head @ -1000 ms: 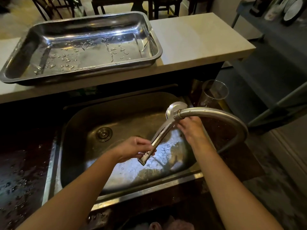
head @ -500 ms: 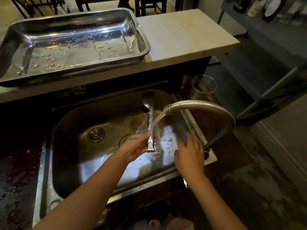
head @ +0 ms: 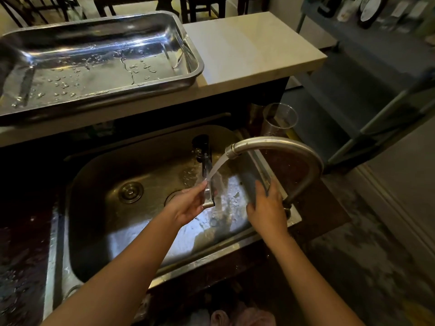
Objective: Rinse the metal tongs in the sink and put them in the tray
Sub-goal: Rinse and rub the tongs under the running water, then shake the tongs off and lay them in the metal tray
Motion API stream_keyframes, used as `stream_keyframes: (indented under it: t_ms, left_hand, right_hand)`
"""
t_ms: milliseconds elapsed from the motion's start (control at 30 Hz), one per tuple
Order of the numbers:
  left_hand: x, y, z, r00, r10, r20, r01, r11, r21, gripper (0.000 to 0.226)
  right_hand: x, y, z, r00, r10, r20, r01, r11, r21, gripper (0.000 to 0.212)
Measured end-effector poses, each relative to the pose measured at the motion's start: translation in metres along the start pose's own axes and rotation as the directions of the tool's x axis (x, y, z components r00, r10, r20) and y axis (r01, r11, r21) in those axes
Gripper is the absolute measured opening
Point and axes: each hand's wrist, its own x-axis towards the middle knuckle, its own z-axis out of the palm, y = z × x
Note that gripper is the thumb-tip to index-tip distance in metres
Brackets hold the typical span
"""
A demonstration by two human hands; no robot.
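Observation:
My left hand (head: 188,204) grips the metal tongs (head: 205,165) by their near end and holds them over the steel sink (head: 98,175), tips pointing away from me. Water streams from the curved faucet (head: 280,143) onto the tongs. My right hand (head: 267,209) rests on the sink's right rim beside the faucet base, fingers spread, holding nothing. The wet steel tray (head: 195,64) sits on the pale counter behind the sink and holds only droplets.
A clear plastic cup (head: 280,118) stands behind the faucet at the sink's back right corner. The pale counter (head: 254,50) extends right of the tray. A grey shelf rack (head: 376,74) stands to the right. The dark wet countertop (head: 21,250) lies left of the sink.
My right hand let go of the tongs' far end and moved down to the sink rim by the faucet base. Water started flowing, and my left hand turned the tongs to point away under it.

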Motion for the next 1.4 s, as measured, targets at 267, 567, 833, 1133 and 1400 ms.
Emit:
stream_keyframes:
  t_ms: [267, 567, 833, 1133, 1400]
  left_hand:
    - [-0.004, -0.003, -0.004, 1.0, 0.001, 0.0, -0.001, 0.999, -0.041, 0.016]
    - [-0.011, -0.012, -0.007, 1.0, -0.018, -0.02, 0.017, 0.999, -0.035, 0.017]
    - [-0.033, -0.035, -0.022, 0.895, 0.323, -0.307, -0.193, 0.902, 0.386, 0.015]
    - [-0.058, -0.024, -0.034, 0.812, 0.448, -0.374, -0.132, 0.766, 0.629, 0.019]
    - [-0.068, 0.002, -0.075, 0.918, 0.065, -0.39, 0.045, 0.963, 0.267, 0.016]
  right_hand:
    - [-0.024, 0.003, 0.008, 0.99, -0.018, -0.137, 0.067, 0.93, 0.362, 0.067]
    - [-0.033, 0.001, 0.012, 0.985, -0.082, -0.154, 0.107, 0.982, 0.157, 0.057]
    - [-0.018, -0.043, 0.008, 0.989, 0.001, -0.15, -0.01, 0.998, -0.064, 0.049]
    - [0.017, -0.118, 0.027, 0.939, -0.023, 0.343, -0.118, 0.915, 0.385, 0.02]
    - [0.017, -0.125, 0.052, 0.724, 0.029, 0.69, -0.546, 0.635, 0.546, 0.022]
